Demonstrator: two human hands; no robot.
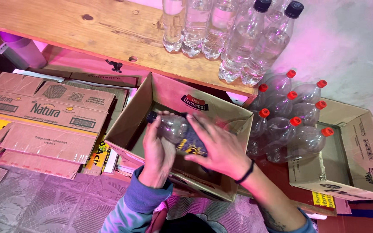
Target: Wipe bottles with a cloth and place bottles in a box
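Left hand (158, 151) grip: fingers wrapped around a clear plastic bottle with dark cap and dark label (178, 130), closed on its neck end. Right hand (219, 146) grip: fingers spread flat over the label end of the same bottle, touching it; cannot tell if it's actually clamped. Bottle lies on its side inside an open brown cardboard box (131, 118), cap pointing left. Right of it, a second open cardboard box (359, 151) holds empty clear bottles with red caps (294, 121). Above, wooden shelf (87, 30) carries upright clear filled bottles (238, 39). Flattened cardboard boxes (44, 116) stacked left, on the tiled floor (31, 198).
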